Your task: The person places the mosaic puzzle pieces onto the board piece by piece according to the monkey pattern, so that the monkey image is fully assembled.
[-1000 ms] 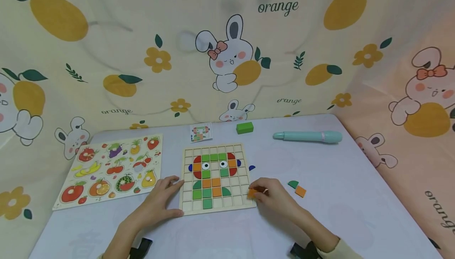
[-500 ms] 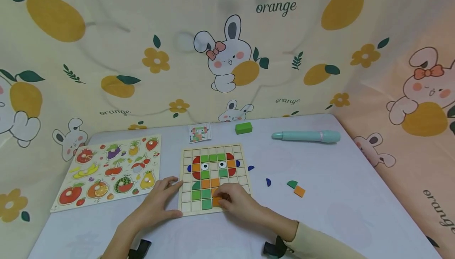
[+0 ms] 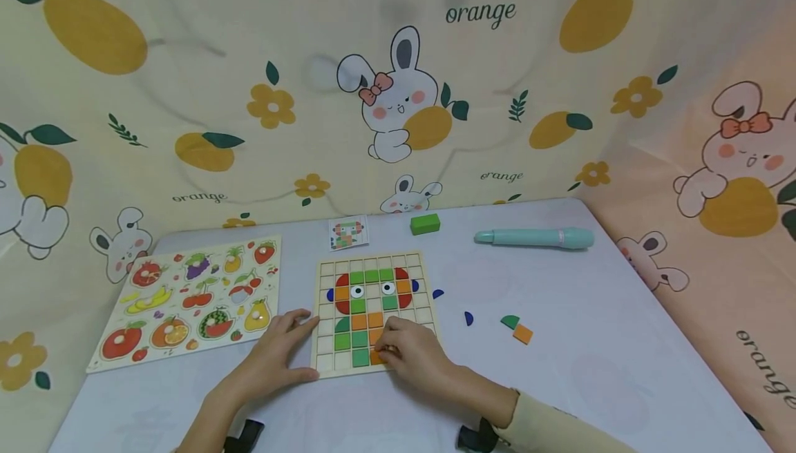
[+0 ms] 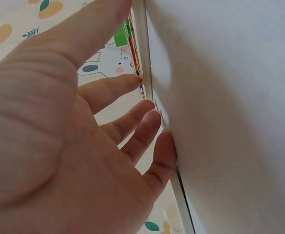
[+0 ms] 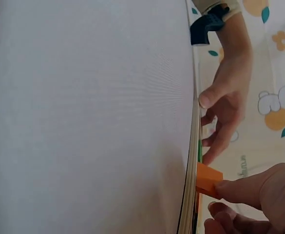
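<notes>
A square wooden grid board (image 3: 325,362) lies mid-table, partly filled with red, green, orange and blue tiles and two eye tiles. My left hand (image 3: 267,356) rests along its left edge, thumb and fingers spread and fairly straight, as the left wrist view (image 4: 98,146) also shows. Over the lower middle of the grid, my right hand (image 3: 417,353) pinches an orange square tile (image 5: 208,179) between thumb and fingers. In the right wrist view that tile stands tilted, its lower edge at the board. The right fingers hide some cells beneath them.
Right of the board lie two blue half-circle tiles (image 3: 469,318), a green quarter-circle tile (image 3: 510,322) and an orange square tile (image 3: 523,333). Behind it are a pattern card (image 3: 348,233), a green block (image 3: 425,224) and a teal pen (image 3: 535,237). A fruit puzzle board (image 3: 186,301) lies left.
My right hand has carried the orange tile left from the board's right edge to its lower middle, uncovering a blue half-circle. The left hand stays in place.
</notes>
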Demonstrator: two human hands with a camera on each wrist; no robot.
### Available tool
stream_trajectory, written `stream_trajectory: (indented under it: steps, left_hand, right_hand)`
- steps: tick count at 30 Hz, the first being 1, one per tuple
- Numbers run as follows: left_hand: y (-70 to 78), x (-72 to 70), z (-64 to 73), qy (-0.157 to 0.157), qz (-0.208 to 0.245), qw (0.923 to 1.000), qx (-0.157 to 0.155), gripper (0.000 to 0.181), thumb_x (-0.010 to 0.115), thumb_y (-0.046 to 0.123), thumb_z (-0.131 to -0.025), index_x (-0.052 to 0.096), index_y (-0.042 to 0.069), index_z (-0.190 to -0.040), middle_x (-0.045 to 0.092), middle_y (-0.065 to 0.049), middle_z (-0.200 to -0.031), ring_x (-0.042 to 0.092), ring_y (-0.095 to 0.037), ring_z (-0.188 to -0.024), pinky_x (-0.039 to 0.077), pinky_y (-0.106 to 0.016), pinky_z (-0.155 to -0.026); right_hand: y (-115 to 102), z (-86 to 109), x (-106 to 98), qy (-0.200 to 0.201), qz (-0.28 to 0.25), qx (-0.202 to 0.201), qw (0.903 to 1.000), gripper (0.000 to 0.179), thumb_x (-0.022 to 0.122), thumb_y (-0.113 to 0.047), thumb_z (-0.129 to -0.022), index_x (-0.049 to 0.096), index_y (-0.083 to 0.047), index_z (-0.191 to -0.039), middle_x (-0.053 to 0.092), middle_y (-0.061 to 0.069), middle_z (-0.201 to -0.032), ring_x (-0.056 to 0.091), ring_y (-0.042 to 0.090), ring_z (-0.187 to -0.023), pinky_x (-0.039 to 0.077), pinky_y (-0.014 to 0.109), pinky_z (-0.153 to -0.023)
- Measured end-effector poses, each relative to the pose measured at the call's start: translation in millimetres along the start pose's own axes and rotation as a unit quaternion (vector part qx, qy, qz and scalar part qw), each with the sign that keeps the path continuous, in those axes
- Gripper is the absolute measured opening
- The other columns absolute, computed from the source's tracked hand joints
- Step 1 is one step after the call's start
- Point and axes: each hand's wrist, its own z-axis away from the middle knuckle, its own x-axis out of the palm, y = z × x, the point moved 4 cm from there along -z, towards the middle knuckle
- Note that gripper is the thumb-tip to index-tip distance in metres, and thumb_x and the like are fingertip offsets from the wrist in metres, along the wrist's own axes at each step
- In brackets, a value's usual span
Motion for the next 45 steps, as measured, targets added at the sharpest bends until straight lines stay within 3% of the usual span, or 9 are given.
stream_trajectory:
  steps: [15, 20, 23, 28, 33, 37, 41, 43, 45]
  left_hand:
    - [-0.2, -0.2, 0.7, 0.001, 0.003, 1.0000, 0.005, 0.090, 0.084, 0.051, -0.073, 0.051, 0.011, -0.147, 0.043, -0.011, -0.147, 0.041, -0.030, -0.125, 0.043, -0.054, -0.102]
    - [-0.2, -0.3, 0.8, 0.000, 0.004, 1.0000, 0.002, 0.090, 0.084, 0.051, -0.073, 0.050, 0.012, -0.147, 0.043, -0.011, -0.147, 0.041, -0.031, -0.127, 0.043, -0.055, -0.102]
    - [-0.1, 0.2, 0.6, -0.001, 0.004, 1.0000, 0.002, 0.090, 0.083, 0.052, -0.073, 0.050, 0.012, -0.147, 0.043, -0.011, -0.148, 0.041, -0.030, -0.127, 0.043, -0.054, -0.103]
    - [-0.3, 0.5, 0.7, 0.001, 0.005, 1.0000, 0.002, 0.090, 0.084, 0.051, -0.073, 0.051, 0.012, -0.147, 0.043, -0.010, -0.148, 0.041, -0.030, -0.127, 0.043, -0.054, -0.103]
    - [-0.2, 0.8, -0.3, -0.002, 0.003, 1.0000, 0.002, 0.091, 0.084, 0.051, -0.072, 0.051, 0.011, -0.146, 0.043, -0.011, -0.147, 0.041, -0.030, -0.127, 0.043, -0.054, -0.103]
    - [0.1, 0.4, -0.2, -0.005, 0.002, 1.0000, -0.003, 0.091, 0.085, 0.051, -0.072, 0.051, 0.011, -0.147, 0.043, -0.011, -0.148, 0.041, -0.030, -0.127, 0.043, -0.054, -0.103]
    - [0.9, 0.3, 0.6, -0.005, 0.004, 1.0000, -0.005, 0.091, 0.085, 0.050, -0.072, 0.051, 0.011, -0.147, 0.042, -0.012, -0.148, 0.041, -0.031, -0.128, 0.042, -0.054, -0.103]
    - [1.0, 0.1, 0.7, -0.005, 0.006, 1.0000, -0.004, 0.091, 0.084, 0.051, -0.073, 0.050, 0.011, -0.147, 0.042, -0.012, -0.148, 0.041, -0.031, -0.128, 0.042, -0.054, -0.103]
    - [0.8, -0.8, 0.7, -0.005, 0.005, 1.0000, -0.003, 0.091, 0.083, 0.052, -0.073, 0.050, 0.011, -0.147, 0.042, -0.012, -0.148, 0.041, -0.031, -0.127, 0.043, -0.054, -0.103]
  right_hand:
    - [1.1, 0.5, 3.0, 0.011, 0.050, -0.019, 0.9985, 0.004, 0.081, -0.009, -0.083, 0.077, -0.010, -0.086, 0.059, -0.007, -0.080, 0.053, 0.004, -0.073, 0.047, 0.016, -0.065]
    - [7.7, 6.5, -2.8, 0.009, 0.029, 0.010, 0.9995, 0.006, 0.079, -0.015, -0.085, 0.078, -0.013, -0.091, 0.061, -0.009, -0.085, 0.050, 0.003, -0.074, 0.045, 0.018, -0.065]
    - [21.3, 18.3, -19.7, 0.038, -0.014, 0.048, 0.9980, 0.008, 0.078, -0.013, -0.086, 0.077, -0.012, -0.093, 0.063, -0.011, -0.086, 0.051, 0.003, -0.075, 0.047, 0.020, -0.066]
    - [61.4, 54.0, -67.3, 0.132, -0.068, 0.104, 0.9834, 0.014, 0.079, -0.002, -0.082, 0.074, -0.006, -0.094, 0.062, -0.011, -0.081, 0.053, 0.006, -0.071, 0.048, 0.023, -0.063]
    - [97.2, 106.6, -107.5, 0.222, -0.065, 0.188, 0.9545, 0.025, 0.080, -0.005, -0.083, 0.070, -0.003, -0.106, 0.065, 0.002, -0.090, 0.056, 0.014, -0.080, 0.049, 0.023, -0.067]
    - [114.2, 139.6, -117.0, 0.216, -0.078, 0.268, 0.9356, 0.037, 0.079, -0.014, -0.086, 0.065, 0.001, -0.116, 0.063, 0.013, -0.106, 0.053, 0.020, -0.091, 0.047, 0.015, -0.073]
    - [124.8, 151.1, -114.0, 0.191, -0.106, 0.311, 0.9249, 0.045, 0.079, -0.019, -0.086, 0.062, 0.005, -0.120, 0.056, 0.019, -0.119, 0.054, 0.029, -0.107, 0.041, 0.004, -0.084]
    - [127.9, 150.3, -112.7, 0.186, -0.082, 0.319, 0.9259, 0.042, 0.081, -0.020, -0.085, 0.066, 0.005, -0.116, 0.058, 0.018, -0.117, 0.055, 0.032, -0.109, 0.043, 0.010, -0.086]
    - [129.4, 146.9, -111.9, 0.182, -0.041, 0.317, 0.9300, 0.036, 0.082, -0.018, -0.084, 0.070, 0.003, -0.110, 0.060, 0.018, -0.112, 0.057, 0.034, -0.106, 0.045, 0.023, -0.088]
